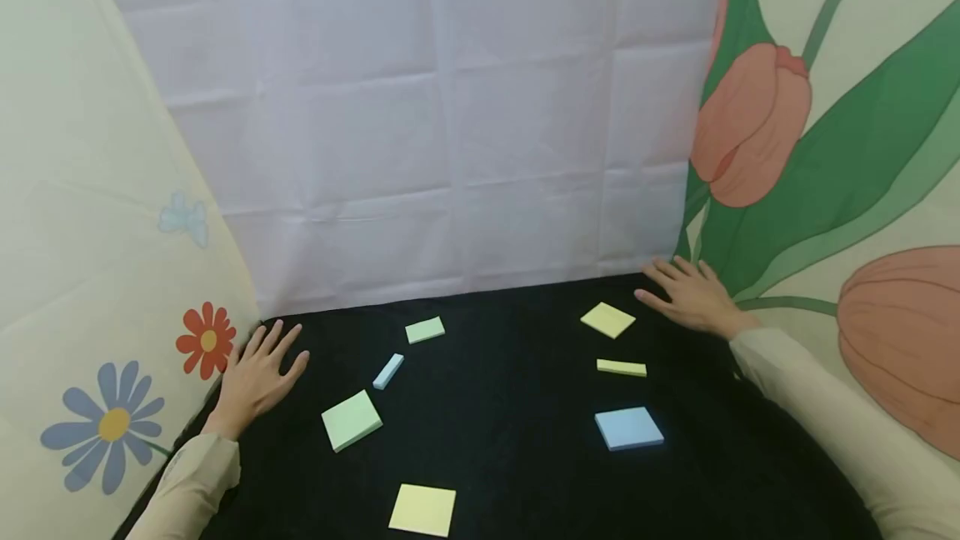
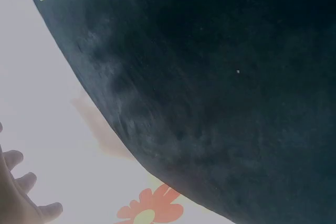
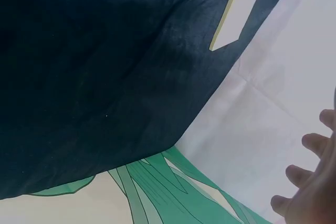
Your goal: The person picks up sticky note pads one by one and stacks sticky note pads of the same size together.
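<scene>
Blue pad (image 1: 629, 428) = reference pt, flat on the black worktop (image 1: 510, 423). L hand (image 1: 258, 377): well L of the blue pad & a bit farther back, fingers spread wide, nothing held. Nearest thing to it = lg. green pad (image 1: 352, 421), off the thumb side, not touching; that one lies L of the blue pad, approx. level w/ it. R hand (image 1: 693, 298): behind the blue pad & slightly R of it, fingers also wide apart, nothing held. Nearest = yellow square pad (image 1: 608, 320), directly behind the blue pad, near the thumb but apart (R wrist view catches a pad w/ a yellowish edge too, its top washed out). Can't tell if either palm rests on the worktop or hangs above it.

Others: yellow strip (image 1: 622, 367), just behind the blue pad, btwn it & the yellow square pad. Blue strip (image 1: 388, 372), L of the blue pad & farther back, set at an angle. Sm. green pad (image 1: 425, 330), back-L of the blue pad. Second yellow pad (image 1: 422, 510), front-L of the blue pad.

White sheet (image 1: 450, 123) upright behind the blue pad, tulip cloth (image 1: 885, 132) to its R, flower cloth (image 1: 82, 190) far L.
</scene>
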Demonstrator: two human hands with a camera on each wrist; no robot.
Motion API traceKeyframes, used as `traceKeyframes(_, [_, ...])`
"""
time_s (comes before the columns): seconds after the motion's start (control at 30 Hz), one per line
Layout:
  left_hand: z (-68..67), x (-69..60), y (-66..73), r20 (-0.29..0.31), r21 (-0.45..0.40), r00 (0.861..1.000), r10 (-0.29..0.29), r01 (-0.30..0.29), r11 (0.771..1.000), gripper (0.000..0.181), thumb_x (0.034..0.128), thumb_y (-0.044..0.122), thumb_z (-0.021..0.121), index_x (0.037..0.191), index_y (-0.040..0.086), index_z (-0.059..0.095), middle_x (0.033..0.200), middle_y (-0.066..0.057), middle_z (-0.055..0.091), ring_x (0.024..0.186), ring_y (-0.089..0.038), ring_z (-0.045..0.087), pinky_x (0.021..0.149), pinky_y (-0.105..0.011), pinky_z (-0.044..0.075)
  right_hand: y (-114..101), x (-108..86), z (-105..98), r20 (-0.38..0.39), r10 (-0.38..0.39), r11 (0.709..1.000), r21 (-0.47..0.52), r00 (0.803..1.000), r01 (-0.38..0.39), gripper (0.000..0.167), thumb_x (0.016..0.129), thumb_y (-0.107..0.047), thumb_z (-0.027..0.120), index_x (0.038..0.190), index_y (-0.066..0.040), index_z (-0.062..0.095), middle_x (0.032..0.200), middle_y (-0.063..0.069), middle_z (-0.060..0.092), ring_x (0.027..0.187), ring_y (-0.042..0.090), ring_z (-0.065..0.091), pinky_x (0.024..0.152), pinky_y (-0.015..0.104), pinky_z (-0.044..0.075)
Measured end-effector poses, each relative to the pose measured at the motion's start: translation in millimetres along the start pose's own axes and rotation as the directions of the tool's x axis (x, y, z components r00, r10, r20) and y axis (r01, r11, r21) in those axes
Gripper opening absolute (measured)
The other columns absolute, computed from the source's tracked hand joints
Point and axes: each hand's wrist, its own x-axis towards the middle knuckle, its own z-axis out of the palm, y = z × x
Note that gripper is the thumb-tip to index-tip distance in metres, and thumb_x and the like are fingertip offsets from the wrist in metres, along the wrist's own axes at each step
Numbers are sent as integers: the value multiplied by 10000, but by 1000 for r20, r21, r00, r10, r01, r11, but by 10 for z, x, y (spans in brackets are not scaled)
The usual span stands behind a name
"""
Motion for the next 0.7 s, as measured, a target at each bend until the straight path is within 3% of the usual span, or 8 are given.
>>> traceKeyframes(0.4, [58,-4,32,-25,-1,999,22,-22,1000,650,995,517,477,1476,81,449,1509,-284,349,1377,-516,267,1062,-702,163,-63,-51,42,-30,-58,998,-5,998,57,695,997,-540,483,1484,-47,433,1495,246,396,1383,493,261,1069,697,126])
traceKeyframes(0.7, [75,1,52,22,-4,1000,1,-1,1000,675,994,547,453,1481,80,439,1511,-289,344,1368,-525,277,1063,-696,183,-150,-88,63,-30,-80,997,10,996,81,649,991,-472,538,1475,-50,448,1491,247,405,1379,504,277,1080,683,132])
